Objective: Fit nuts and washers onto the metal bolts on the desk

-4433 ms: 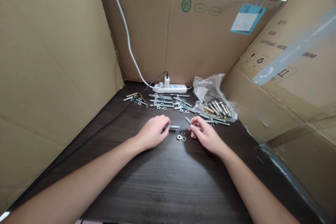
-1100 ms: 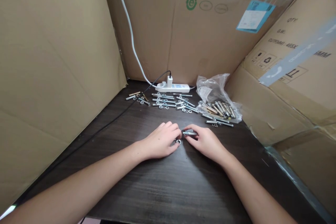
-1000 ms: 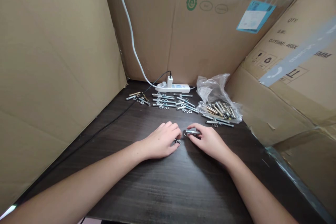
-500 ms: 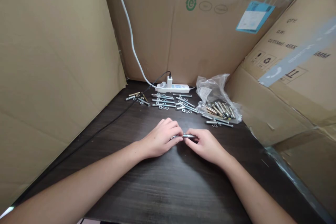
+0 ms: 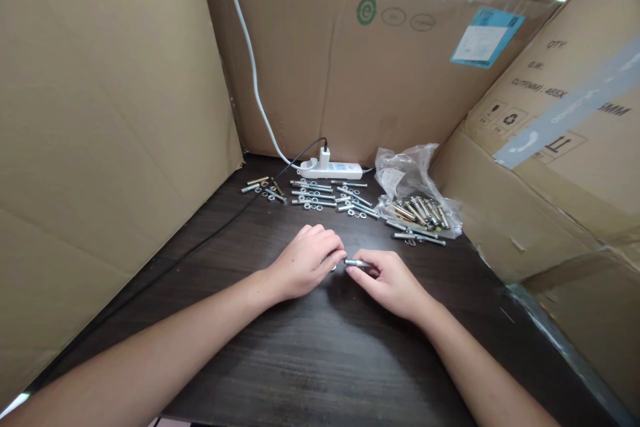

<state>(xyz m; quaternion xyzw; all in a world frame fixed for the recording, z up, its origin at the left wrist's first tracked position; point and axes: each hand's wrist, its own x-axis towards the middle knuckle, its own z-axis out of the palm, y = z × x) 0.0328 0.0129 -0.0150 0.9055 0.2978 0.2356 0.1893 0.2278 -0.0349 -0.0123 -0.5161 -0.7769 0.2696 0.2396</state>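
My right hand [image 5: 393, 280] pinches a silver expansion bolt [image 5: 356, 263], which lies roughly level and points left. Just left of its tip is my left hand [image 5: 313, 260], thumb and fingers closed together. A small shiny metal piece [image 5: 333, 269], perhaps a washer or nut, peeks out under the left fingers; most of it is hidden, and I cannot tell whether it is held. Behind the hands lie rows of bolts with sleeves, nuts and washers [image 5: 313, 194]. More bolts, sleeves and washers [image 5: 357, 200] are spread beside them to the right.
A clear plastic bag [image 5: 407, 170] with several anchor bolts [image 5: 420, 210] lies at back right, bolt parts [image 5: 417, 235] before it. More parts [image 5: 263, 187] lie back left. A white power strip [image 5: 333, 170] and black cable [image 5: 220, 230] are on the dark table. Cardboard walls [image 5: 280, 47] surround it.
The left fingertips have drawn slightly away from the bolt, leaving its tip in view. The right hand still grips the bolt. The view has shifted slightly.
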